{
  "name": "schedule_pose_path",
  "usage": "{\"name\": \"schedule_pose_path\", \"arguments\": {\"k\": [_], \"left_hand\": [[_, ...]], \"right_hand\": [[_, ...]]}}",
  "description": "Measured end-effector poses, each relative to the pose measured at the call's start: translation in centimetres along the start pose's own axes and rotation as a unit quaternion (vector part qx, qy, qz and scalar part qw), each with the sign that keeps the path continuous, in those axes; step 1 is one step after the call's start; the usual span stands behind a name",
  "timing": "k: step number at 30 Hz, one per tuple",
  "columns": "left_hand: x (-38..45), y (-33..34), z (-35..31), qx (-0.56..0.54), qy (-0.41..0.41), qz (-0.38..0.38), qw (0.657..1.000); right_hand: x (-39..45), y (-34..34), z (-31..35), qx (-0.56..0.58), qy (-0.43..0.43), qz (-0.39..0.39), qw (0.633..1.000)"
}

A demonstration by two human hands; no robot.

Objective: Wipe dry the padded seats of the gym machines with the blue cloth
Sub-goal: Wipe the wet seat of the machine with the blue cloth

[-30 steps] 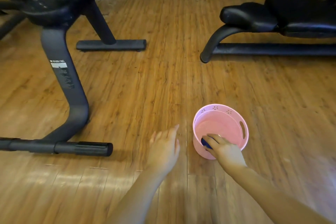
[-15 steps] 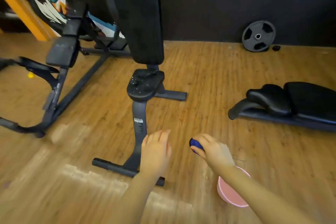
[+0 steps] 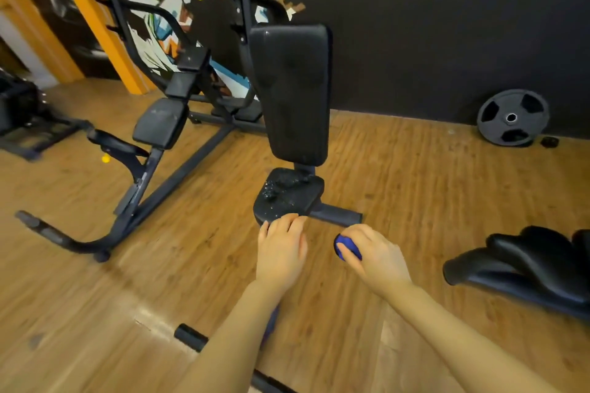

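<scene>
The right hand (image 3: 380,260) is clenching its grip around the balled-up blue cloth (image 3: 347,249), holding it above the wooden floor (image 3: 399,175) just right of the padded seat (image 3: 289,193), apart from it; the left hand (image 3: 281,250) is hanging with fingers relaxed and grasping nothing, its fingertips (image 3: 295,220) lying over the seat's near edge, contact not determinable. The seat is showing water droplets beneath the upright backrest pad (image 3: 292,92); a weight plate (image 3: 512,117) is leaning against the dark wall (image 3: 447,25), and a second bench (image 3: 539,260) is lying at right.
</scene>
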State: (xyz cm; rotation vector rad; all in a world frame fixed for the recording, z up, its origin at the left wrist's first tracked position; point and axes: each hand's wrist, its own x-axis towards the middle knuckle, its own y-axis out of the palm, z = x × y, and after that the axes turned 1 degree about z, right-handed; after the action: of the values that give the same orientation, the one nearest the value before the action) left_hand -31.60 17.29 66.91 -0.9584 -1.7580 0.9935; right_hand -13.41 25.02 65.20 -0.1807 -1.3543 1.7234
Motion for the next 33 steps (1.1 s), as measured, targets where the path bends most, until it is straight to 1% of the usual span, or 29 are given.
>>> {"name": "schedule_pose_path", "arguments": {"k": [3, 6, 10, 12, 14, 16, 20, 24, 26, 30, 33], "left_hand": [[4.0, 1.0, 1.4, -0.004, -0.031, 0.03, 0.999], [7.7, 1.5, 3.3, 0.011, -0.053, 0.065, 0.996], [12.2, 1.9, 5.8, 0.036, -0.072, 0.069, 0.994], [14.3, 2.6, 7.3, 0.038, -0.072, 0.052, 0.995], [16.4, 3.7, 9.2, 0.053, -0.077, 0.035, 0.995], [18.6, 4.7, 10.9, 0.058, -0.09, 0.036, 0.994], [22.9, 6.6, 13.4, 0.047, -0.115, 0.077, 0.989], [27.1, 8.3, 15.5, 0.052, -0.12, 0.116, 0.985], [28.6, 9.4, 16.5, 0.053, -0.127, 0.118, 0.983], [31.1, 12.1, 18.1, 0.03, -0.145, 0.104, 0.984], [32.5, 14.8, 19.1, 0.052, -0.165, 0.14, 0.975]], "right_hand": [[5.9, 1.5, -1.8, 0.021, -0.003, 0.027, 0.999], [11.1, 2.9, -2.9, 0.044, 0.001, 0.073, 0.996], [16.4, 5.6, -3.9, 0.066, 0.006, 0.106, 0.992], [19.2, 7.3, -4.4, 0.071, 0.002, 0.126, 0.99], [21.9, 9.0, -4.9, 0.067, -0.001, 0.135, 0.989], [24.6, 10.6, -5.2, 0.064, -0.001, 0.14, 0.988], [29.8, 13.3, -5.6, 0.045, -0.009, 0.158, 0.986], [34.2, 15.7, -6.8, 0.016, -0.014, 0.162, 0.987], [35.7, 16.8, -7.5, 0.011, -0.015, 0.161, 0.987], [38.3, 20.1, -9.7, -0.006, -0.048, 0.176, 0.983], [40.0, 23.0, -11.4, -0.02, -0.067, 0.187, 0.98]]}}
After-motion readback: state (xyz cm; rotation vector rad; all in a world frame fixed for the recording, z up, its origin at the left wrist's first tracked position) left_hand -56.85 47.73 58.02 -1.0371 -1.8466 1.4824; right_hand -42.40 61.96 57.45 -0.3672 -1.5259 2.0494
